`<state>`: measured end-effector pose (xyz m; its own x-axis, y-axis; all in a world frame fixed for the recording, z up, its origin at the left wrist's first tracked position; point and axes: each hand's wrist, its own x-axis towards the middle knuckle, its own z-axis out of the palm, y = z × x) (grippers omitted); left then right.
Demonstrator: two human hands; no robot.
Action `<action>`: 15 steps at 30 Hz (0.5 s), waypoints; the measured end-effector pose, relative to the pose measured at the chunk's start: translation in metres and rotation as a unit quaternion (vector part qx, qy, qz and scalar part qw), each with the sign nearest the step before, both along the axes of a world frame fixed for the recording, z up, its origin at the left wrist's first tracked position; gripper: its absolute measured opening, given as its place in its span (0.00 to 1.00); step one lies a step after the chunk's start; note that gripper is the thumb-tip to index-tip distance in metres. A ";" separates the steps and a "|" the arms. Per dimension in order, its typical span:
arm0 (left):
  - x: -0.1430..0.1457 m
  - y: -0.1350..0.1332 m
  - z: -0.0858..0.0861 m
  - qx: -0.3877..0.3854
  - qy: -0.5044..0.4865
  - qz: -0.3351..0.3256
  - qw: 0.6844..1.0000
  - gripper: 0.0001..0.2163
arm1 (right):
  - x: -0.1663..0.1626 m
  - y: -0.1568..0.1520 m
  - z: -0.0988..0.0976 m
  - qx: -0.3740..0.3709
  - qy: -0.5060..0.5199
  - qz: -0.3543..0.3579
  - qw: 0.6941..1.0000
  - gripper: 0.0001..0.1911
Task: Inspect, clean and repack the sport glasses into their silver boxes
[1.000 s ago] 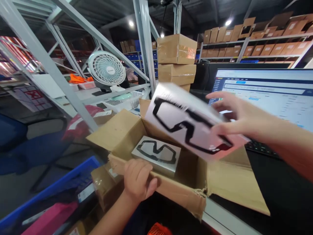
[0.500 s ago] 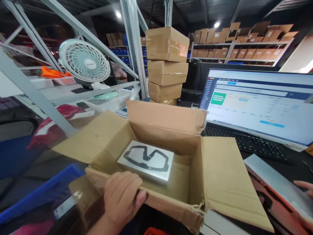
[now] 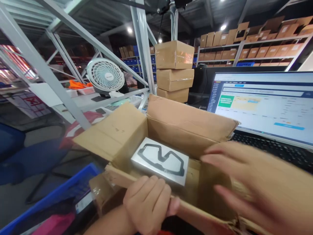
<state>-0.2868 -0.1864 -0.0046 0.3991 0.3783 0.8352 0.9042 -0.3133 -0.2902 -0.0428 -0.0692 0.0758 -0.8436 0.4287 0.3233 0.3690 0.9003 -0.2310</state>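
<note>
An open cardboard box (image 3: pixel 122 133) stands in front of me with its flaps spread. Inside, towards the left, lies a white product box (image 3: pixel 160 161) printed with a dark frame-like outline. The fingers of my left hand (image 3: pixel 148 202) are wrapped over the carton's near wall, thumb on the outer side. My right hand (image 3: pixel 259 182), somewhat blurred, hovers above the carton's right side, holding nothing, with thumb and fingers apart. It hides the right flap and part of the right wall.
A monitor (image 3: pixel 264 104) and keyboard (image 3: pixel 274 150) stand at the right. Behind the carton are stacked cardboard boxes (image 3: pixel 174 80) beside a metal rack post (image 3: pixel 144 49). A fan (image 3: pixel 106 75) sits on the left shelf. Down at the left is a blue bin (image 3: pixel 66 187).
My right hand has come in from the right edge, leaving the orange-and-white box, to above the carton. My left hand still grips the near wall. The view has shifted.
</note>
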 end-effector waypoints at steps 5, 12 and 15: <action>0.025 -0.003 0.004 0.029 0.023 0.000 0.999 0.20 | -0.096 0.005 -0.040 -0.065 -0.296 -0.018 0.953 0.66; 0.018 0.008 -0.011 0.026 -0.001 -0.003 1.000 0.19 | -0.118 0.019 -0.042 -0.080 -0.219 0.000 0.973 0.65; 0.004 0.012 -0.014 0.018 -0.014 0.037 0.999 0.17 | -0.096 0.027 0.002 -0.086 -0.104 -0.004 0.991 0.64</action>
<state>-0.2827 -0.1739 -0.0188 0.3468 0.3760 0.8592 0.9327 -0.2345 -0.2739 -0.1384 -0.0424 0.0783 -0.8806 0.4696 0.0638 0.4322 0.8510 -0.2984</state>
